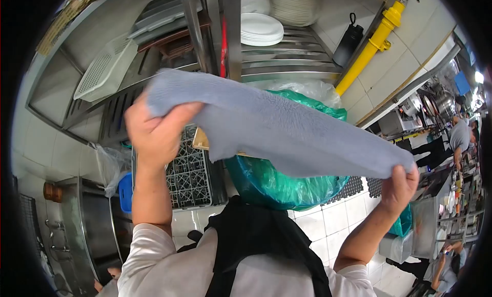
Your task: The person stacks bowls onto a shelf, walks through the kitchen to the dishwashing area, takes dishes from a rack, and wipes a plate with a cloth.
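A grey-blue cloth (287,127) is stretched in the air between my two hands, sloping down to the right. My left hand (161,125) grips its upper left end, thumb pressed over the fabric. At the lower right end, my right hand (401,186) pinches a corner between thumb and fingers. The cloth hangs partly folded over itself, with a loose flap below near my left hand. Beneath it is a bin with a green plastic liner (277,181), its middle hidden by the cloth.
A grey dish rack (187,181) stands left of the bin. Ahead, metal shelves hold stacked white plates (261,29), a white basket (105,66) and a black bottle (348,40). A yellow pipe (374,43) runs up the wall. A sink (95,220) is at left; other people (461,135) stand far right.
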`<action>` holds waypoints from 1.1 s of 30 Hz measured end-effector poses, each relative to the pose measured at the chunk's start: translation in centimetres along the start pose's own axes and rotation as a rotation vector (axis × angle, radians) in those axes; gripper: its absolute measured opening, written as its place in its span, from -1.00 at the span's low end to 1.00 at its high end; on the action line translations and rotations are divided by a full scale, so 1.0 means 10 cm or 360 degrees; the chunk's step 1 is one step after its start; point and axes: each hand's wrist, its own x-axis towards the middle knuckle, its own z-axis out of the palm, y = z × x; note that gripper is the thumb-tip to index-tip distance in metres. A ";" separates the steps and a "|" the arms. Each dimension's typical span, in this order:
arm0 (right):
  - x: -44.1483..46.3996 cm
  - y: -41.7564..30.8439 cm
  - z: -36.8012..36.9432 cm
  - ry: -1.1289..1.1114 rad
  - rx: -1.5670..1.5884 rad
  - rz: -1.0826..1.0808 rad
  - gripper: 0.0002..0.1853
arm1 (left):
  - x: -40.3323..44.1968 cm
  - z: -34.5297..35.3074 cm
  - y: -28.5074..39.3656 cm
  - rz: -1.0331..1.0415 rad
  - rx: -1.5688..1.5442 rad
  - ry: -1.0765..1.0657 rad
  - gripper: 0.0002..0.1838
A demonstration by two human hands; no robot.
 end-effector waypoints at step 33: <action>0.07 0.03 1.32 0.0171 0.0444 0.0489 -0.41 | -1.19 1.48 -0.61 -0.0927 -0.1065 -0.0812 -0.72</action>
